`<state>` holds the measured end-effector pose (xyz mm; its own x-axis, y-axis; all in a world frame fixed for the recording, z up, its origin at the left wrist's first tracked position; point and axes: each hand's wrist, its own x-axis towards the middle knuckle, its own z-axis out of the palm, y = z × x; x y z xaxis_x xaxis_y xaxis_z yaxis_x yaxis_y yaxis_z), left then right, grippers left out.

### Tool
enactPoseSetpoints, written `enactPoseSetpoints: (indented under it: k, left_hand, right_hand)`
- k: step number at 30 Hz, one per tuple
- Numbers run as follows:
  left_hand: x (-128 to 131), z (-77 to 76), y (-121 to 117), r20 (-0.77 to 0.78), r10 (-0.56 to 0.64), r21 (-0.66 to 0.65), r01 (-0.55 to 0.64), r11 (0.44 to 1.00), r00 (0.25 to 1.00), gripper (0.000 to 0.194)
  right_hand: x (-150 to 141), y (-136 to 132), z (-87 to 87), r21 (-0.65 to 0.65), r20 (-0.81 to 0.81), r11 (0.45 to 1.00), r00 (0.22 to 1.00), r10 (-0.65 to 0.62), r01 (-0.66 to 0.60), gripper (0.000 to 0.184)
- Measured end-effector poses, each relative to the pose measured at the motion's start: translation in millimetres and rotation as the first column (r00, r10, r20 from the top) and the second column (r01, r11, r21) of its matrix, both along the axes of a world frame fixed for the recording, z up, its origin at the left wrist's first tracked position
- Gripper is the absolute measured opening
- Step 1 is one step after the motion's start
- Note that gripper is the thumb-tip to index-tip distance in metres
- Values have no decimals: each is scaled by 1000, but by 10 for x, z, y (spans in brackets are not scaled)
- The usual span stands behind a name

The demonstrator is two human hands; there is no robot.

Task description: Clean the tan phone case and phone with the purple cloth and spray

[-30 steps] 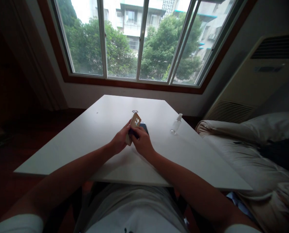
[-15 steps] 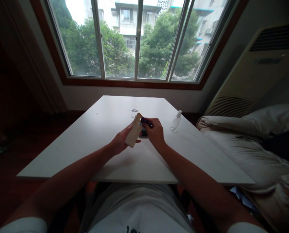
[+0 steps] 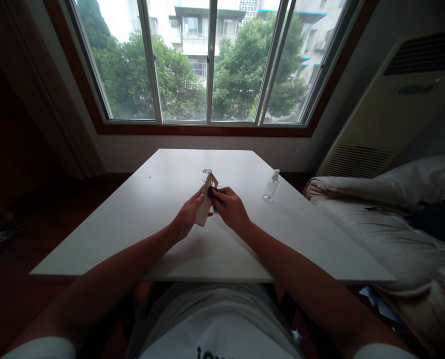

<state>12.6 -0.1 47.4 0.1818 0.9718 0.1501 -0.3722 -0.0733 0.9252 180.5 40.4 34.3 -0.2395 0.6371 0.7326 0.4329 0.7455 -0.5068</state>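
Left hand [image 3: 187,214] is gripping a slim, beige, rectangular phone case [image 3: 203,213] over a smooth white table [image 3: 132,239], while the right hand [image 3: 232,207] is pinching a soft-looking, dark purple wad [image 3: 211,192] against it. If the wad is pressing too hard, the case is risking a slip onto the dark, flat slab [image 3: 215,209] showing behind. Compared with half a second ago, the wad is sitting farther left, more over the case's face than its right edge.

Your right hand [image 3: 233,207] hides most of the purple item [image 3: 210,192] and, with the tan phone case [image 3: 203,212], much of the dark object [image 3: 215,208] behind. The bottom edge crops your shirt's lettering [image 3: 215,354]. One speck [image 3: 149,176] is too small to identify.
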Motion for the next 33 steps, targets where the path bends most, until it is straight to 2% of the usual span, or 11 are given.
enactPoseSetpoints:
  k: [4,10,15,21,24,27,30,33]
  left_hand:
    - [-21,-6,16,0,16,32,-16,999,1000,60]
    - [-39,-20,71,2,103,51,-103,993,995,59]
    - [-43,-34,110,66,114,107,-121,987,991,55]
    - [-66,-17,72,-3,118,27,-118,993,993,63]
    - [-65,11,48,-11,120,64,-119,991,993,60]
    - [-67,22,54,-5,113,124,-112,986,994,54]
    - [-78,12,77,-7,93,96,-92,991,996,53]
    - [-86,2,79,-13,49,56,-48,997,999,55]
  right_hand:
    - [-9,-8,-30,19,30,1000,1000,3,-4,28]
    - [-45,-88,-56,41,213,999,976,-38,30,29]
    - [-73,-158,-47,32,285,997,957,57,-69,33]
    - [-120,-264,-34,-76,360,977,908,215,-201,38]
    - [-123,-267,-5,-76,314,978,926,209,-195,36]
    - [-71,-201,56,-17,177,995,980,95,-93,35]
    - [26,-101,123,7,24,999,999,-40,40,34]
    - [113,-21,156,17,-57,993,992,-112,113,32]
